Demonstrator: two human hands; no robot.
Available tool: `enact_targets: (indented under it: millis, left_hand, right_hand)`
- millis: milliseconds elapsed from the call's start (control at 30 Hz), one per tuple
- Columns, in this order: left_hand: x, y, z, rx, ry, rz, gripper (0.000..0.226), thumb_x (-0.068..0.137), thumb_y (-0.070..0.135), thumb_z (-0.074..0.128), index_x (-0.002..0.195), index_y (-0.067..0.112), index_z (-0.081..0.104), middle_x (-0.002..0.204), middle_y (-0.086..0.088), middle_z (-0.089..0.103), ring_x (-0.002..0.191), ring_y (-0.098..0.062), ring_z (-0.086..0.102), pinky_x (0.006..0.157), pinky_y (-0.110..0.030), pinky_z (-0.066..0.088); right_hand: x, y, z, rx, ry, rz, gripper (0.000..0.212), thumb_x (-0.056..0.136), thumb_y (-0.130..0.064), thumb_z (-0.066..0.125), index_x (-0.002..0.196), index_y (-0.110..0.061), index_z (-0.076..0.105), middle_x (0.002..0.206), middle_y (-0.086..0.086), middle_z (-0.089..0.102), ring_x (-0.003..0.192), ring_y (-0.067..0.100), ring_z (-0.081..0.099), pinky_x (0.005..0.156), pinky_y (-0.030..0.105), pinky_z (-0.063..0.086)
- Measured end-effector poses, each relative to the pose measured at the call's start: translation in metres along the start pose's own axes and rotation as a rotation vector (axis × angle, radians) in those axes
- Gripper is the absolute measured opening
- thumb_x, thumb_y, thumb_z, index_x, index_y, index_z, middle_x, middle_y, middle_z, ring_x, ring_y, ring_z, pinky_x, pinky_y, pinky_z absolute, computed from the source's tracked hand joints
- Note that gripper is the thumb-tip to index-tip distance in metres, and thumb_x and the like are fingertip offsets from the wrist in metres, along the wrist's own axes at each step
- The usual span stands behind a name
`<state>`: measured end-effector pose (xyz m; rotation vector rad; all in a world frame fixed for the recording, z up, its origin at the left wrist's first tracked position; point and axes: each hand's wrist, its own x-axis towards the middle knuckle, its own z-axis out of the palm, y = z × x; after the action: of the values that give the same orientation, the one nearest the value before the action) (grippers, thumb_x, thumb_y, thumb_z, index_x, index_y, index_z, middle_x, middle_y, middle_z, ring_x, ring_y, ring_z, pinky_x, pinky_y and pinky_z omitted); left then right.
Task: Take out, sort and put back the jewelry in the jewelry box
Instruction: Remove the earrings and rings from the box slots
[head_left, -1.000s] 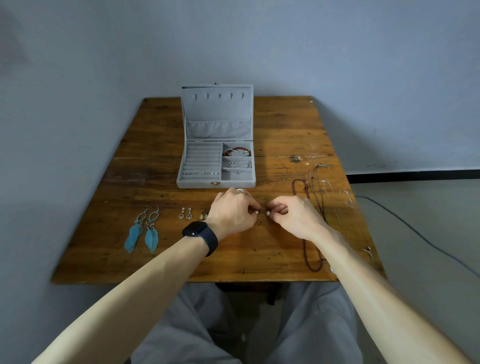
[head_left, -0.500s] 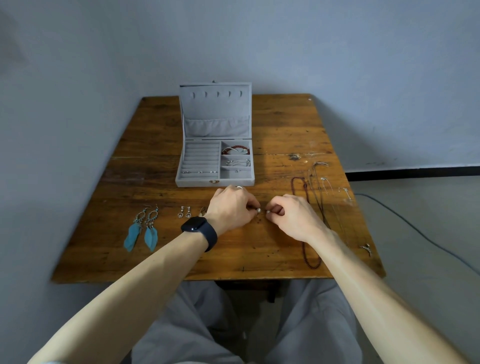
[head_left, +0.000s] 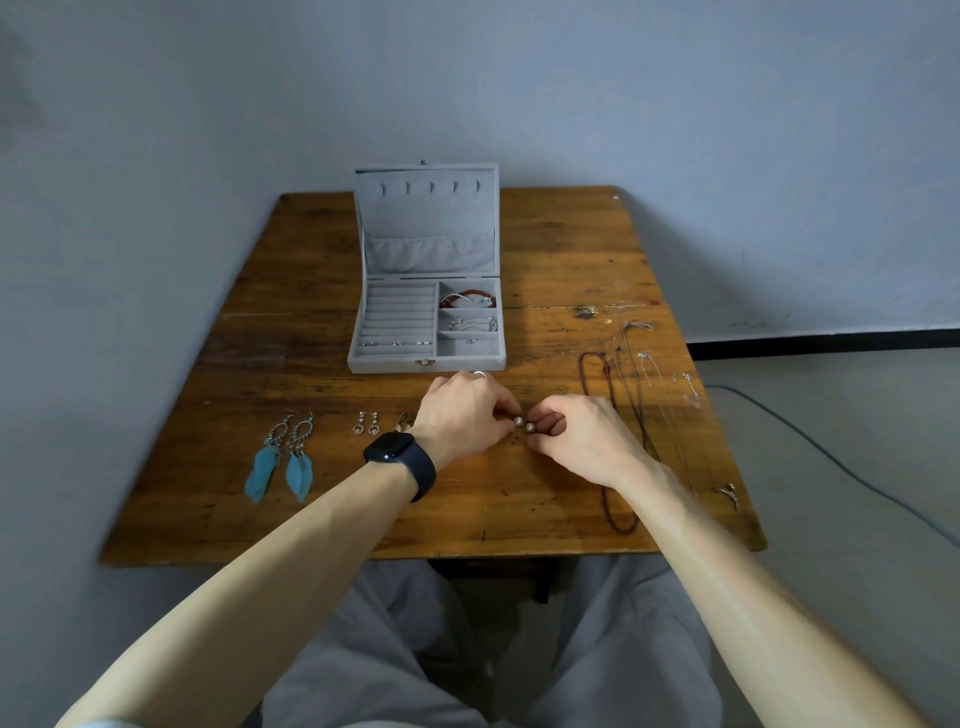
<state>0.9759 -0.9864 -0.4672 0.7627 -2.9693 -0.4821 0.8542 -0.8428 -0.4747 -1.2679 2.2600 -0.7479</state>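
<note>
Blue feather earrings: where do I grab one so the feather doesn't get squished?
Pinch the metal hoop at the top of an earring, not the feather. Each one lies flat on the table, hoop at the far end and feather toward you, so come straight down from above and close on the hoop's two sides. Metal likely takes a pinch better.

Light was dim, soft, even. Table (head_left: 571, 249) threw faint shadow rightward onto wall (head_left: 727, 156). Edges bowed, wide-angle; centre sharp.
</note>
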Motion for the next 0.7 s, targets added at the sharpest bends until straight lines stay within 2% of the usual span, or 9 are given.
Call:
enact_targets:
  millis: [200, 333, 533, 700]
  left_hand:
    - [0.0003, 0.0015, 0.0003, 0.008, -0.005, 0.005, 0.020, 0.093, 0.034, 0.068, 0.112, 0.037, 0.072, 0.117, 0.013, 0.069, 0.112, -0.014, 0.060, 0.101, -0.041, 0.044]
    - [0.0000, 0.0011, -0.0004, 0.015, -0.016, 0.001, 0.021, 0.094, 0.033, 0.066, 0.115, 0.036, 0.072, 0.119, 0.013, 0.069, 0.114, -0.015, 0.060, 0.104, -0.041, 0.042]
    - [-0.0024, -0.0021, -0.0031, 0.013, -0.029, -0.006, 0.023, 0.094, 0.032, 0.066, 0.115, 0.036, 0.072, 0.119, 0.014, 0.069, 0.114, -0.014, 0.060, 0.104, -0.042, 0.043]
    - [-0.0050, -0.0054, -0.0076, 0.000, -0.033, -0.017, 0.022, 0.093, 0.031, 0.063, 0.112, 0.038, 0.072, 0.114, 0.013, 0.071, 0.109, -0.013, 0.062, 0.102, -0.043, 0.047]
  right_hand:
    - [-0.0039, -0.0022, 0.0010, 0.041, -0.023, 0.010, 0.031, 0.089, -0.020, 0.073, 0.120, -0.023, 0.071, 0.107, -0.007, 0.074, 0.094, 0.004, 0.067, 0.086, 0.019, 0.052]
    - [-0.0041, -0.0022, 0.0011, 0.048, -0.031, 0.018, 0.032, 0.090, -0.021, 0.072, 0.121, -0.024, 0.071, 0.108, -0.008, 0.074, 0.096, 0.005, 0.067, 0.088, 0.022, 0.055]
    - [-0.0036, 0.0010, 0.0006, 0.043, -0.027, 0.023, 0.033, 0.086, -0.024, 0.076, 0.119, -0.025, 0.071, 0.103, -0.010, 0.072, 0.091, 0.002, 0.066, 0.078, 0.013, 0.051]
    - [-0.0042, -0.0004, -0.0007, 0.034, -0.019, 0.030, 0.035, 0.084, -0.023, 0.078, 0.119, -0.023, 0.070, 0.103, -0.009, 0.070, 0.090, 0.001, 0.064, 0.077, 0.014, 0.050]
